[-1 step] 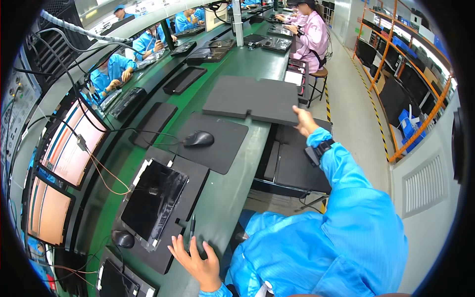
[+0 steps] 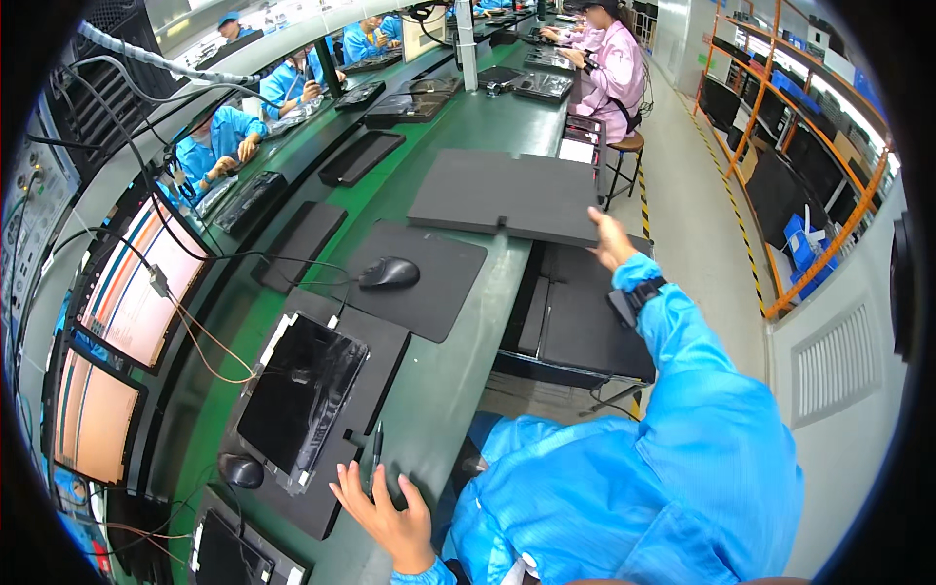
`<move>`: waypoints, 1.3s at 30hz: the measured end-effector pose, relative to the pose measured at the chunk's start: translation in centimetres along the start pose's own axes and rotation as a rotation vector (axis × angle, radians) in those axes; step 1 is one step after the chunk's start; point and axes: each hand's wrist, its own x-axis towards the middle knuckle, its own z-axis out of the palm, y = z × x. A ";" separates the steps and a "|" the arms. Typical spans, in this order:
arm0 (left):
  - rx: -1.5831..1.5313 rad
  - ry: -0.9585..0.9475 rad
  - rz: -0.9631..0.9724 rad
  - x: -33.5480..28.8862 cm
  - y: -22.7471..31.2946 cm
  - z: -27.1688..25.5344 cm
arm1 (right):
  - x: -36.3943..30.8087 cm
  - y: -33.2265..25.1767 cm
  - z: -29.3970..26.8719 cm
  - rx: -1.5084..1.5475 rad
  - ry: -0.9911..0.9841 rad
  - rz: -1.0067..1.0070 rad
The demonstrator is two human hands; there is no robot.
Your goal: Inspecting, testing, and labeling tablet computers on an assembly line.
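My right hand (image 2: 610,240) pinches the near right corner of a large flat black foam board (image 2: 526,185), thumb on top and fingers out of sight under it. Most of the board lies over the green bench, with its right end past the bench edge. My left hand (image 2: 395,517) is open at the near bench edge, fingers spread. A black pen (image 2: 377,444) lies just beyond those fingers. Beside it, a dark screen panel (image 2: 302,392) in clear film rests on a black foam pad (image 2: 390,346), with a cable at its upper edge.
A black mouse (image 2: 390,272) sits on a dark mat (image 2: 439,292). Two lit monitors (image 2: 141,283) stand at the left, with loose cables across the bench. A black-topped cart (image 2: 595,322) is below the board. Other people work farther along; orange shelving (image 2: 751,127) lines the right.
My right hand and the foam board have shifted slightly to the right. My left hand stays in nearly the same place.
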 end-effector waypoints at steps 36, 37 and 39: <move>0.230 -0.296 -0.216 8.2 -1.7 -2.8 | -17.6 4.1 25.2 -0.806 -1.204 -1.491; 0.259 -0.280 -0.196 9.6 -2.5 -1.7 | -16.2 5.8 27.4 -0.786 -1.209 -1.506; 0.296 -0.312 -0.256 10.2 -3.9 0.2 | -15.0 7.5 31.2 -0.887 -1.333 -1.558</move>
